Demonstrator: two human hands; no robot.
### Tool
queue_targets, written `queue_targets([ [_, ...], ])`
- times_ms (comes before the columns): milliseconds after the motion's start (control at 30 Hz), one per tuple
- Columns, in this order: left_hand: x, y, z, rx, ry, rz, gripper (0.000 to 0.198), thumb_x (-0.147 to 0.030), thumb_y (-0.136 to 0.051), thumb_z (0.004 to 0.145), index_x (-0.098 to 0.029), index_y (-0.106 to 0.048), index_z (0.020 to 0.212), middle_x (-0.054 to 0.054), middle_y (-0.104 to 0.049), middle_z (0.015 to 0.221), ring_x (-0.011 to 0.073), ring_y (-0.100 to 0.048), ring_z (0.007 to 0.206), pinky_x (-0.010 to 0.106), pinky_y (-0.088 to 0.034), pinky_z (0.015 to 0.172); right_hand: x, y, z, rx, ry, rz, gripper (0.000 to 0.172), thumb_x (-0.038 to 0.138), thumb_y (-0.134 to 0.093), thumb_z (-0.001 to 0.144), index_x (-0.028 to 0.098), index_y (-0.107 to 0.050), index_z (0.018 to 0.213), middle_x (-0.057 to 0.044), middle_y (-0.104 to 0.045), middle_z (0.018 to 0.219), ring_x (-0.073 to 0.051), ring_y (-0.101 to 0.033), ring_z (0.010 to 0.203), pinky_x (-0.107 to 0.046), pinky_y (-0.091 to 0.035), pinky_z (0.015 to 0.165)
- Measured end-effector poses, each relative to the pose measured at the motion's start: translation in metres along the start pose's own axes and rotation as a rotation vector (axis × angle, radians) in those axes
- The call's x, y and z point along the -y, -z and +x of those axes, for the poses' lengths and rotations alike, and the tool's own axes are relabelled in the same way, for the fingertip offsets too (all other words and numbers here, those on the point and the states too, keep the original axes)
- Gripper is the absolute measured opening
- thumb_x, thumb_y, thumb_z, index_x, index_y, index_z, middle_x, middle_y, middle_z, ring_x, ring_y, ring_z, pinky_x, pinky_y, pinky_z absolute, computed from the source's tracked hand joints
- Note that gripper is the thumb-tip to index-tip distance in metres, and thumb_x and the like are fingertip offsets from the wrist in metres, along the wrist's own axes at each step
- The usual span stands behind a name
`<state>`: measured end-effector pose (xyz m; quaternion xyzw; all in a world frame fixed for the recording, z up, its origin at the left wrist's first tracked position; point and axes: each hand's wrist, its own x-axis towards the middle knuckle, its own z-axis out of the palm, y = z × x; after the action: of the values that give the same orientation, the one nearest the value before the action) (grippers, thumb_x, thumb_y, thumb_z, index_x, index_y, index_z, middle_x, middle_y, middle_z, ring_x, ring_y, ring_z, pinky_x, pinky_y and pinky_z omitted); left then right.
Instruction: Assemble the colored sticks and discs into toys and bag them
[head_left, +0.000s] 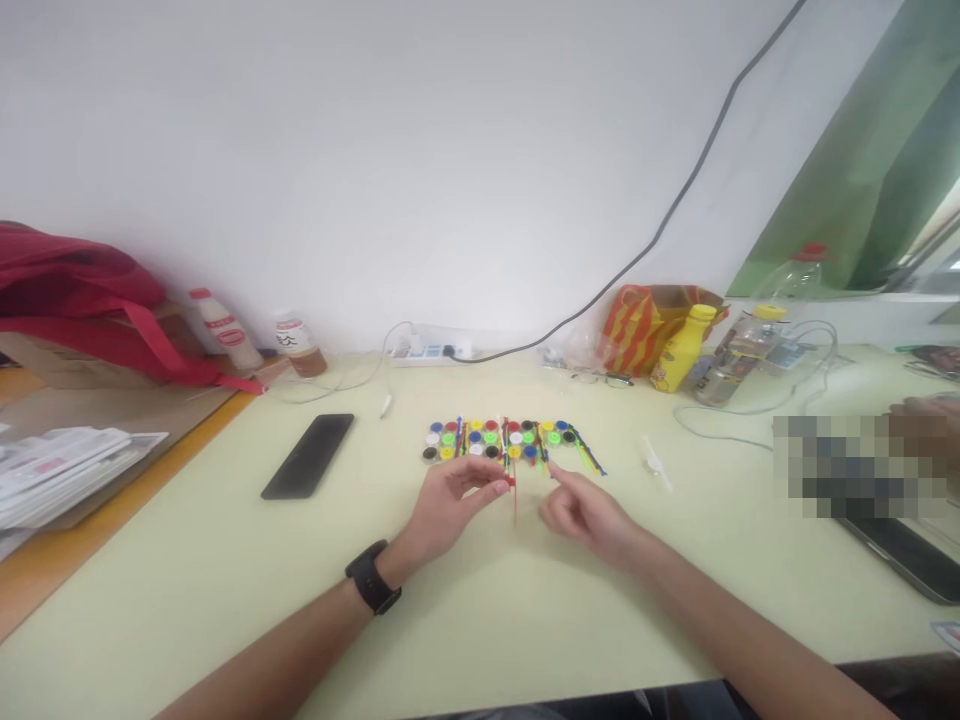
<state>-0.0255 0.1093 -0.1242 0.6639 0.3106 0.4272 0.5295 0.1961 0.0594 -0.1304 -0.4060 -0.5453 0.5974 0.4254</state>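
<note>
My left hand (459,502), with a black watch on its wrist, is closed in a pinch on a thin red strip (515,505) that looks like a cable tie. Just beyond it lie rows of small round pieces (474,427) in red, yellow, blue, green, black and white. Thin coloured strips (544,445) lie between the groups of rounds, and more strips (591,455) fan out at the right end. My right hand (589,510) has its index finger stretched toward the strips, its other fingers curled, and nothing visible in it. Whether that fingertip touches a strip is unclear.
A black phone (309,457) lies left, a white plastic piece (657,465) right. Along the wall stand bottles (298,345), a power strip (431,348), a striped bag (634,325) and a yellow bottle (682,350). Another person's hand (926,435) is at the far right.
</note>
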Motion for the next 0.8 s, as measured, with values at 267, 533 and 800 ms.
queue_targets([
  [267,0.005,-0.002,-0.001,0.025,0.040,-0.046,0.023,-0.033,-0.084,0.083,-0.016,-0.074,0.097,0.007,-0.076,0.095,0.0191,-0.073,0.087,0.032,-0.061,0.082,-0.001,-0.001,0.003,-0.073,0.141,0.064,0.039,0.055,-0.073,0.089,0.021,-0.054,0.082,0.003,-0.051,0.071,-0.011,-0.041,0.059,-0.026,-0.033,0.055],
  [533,0.011,-0.004,-0.003,0.137,0.044,-0.095,0.024,-0.032,-0.081,0.087,-0.016,-0.073,0.104,0.009,-0.074,0.106,0.0218,-0.072,0.098,0.037,-0.060,0.093,-0.007,-0.007,0.003,-0.112,0.204,-0.149,0.031,0.045,-0.077,0.089,0.021,-0.065,0.105,-0.004,-0.067,0.094,-0.017,-0.063,0.084,-0.030,-0.048,0.073],
  [800,0.010,-0.001,-0.001,0.108,0.105,-0.153,0.024,-0.032,-0.081,0.087,-0.016,-0.073,0.103,0.008,-0.073,0.102,0.0175,-0.069,0.092,0.030,-0.058,0.085,-0.011,-0.004,0.000,-0.207,0.365,-0.248,0.047,0.037,-0.059,0.101,0.030,-0.043,0.145,0.000,-0.058,0.090,-0.015,-0.057,0.072,-0.029,-0.049,0.067],
])
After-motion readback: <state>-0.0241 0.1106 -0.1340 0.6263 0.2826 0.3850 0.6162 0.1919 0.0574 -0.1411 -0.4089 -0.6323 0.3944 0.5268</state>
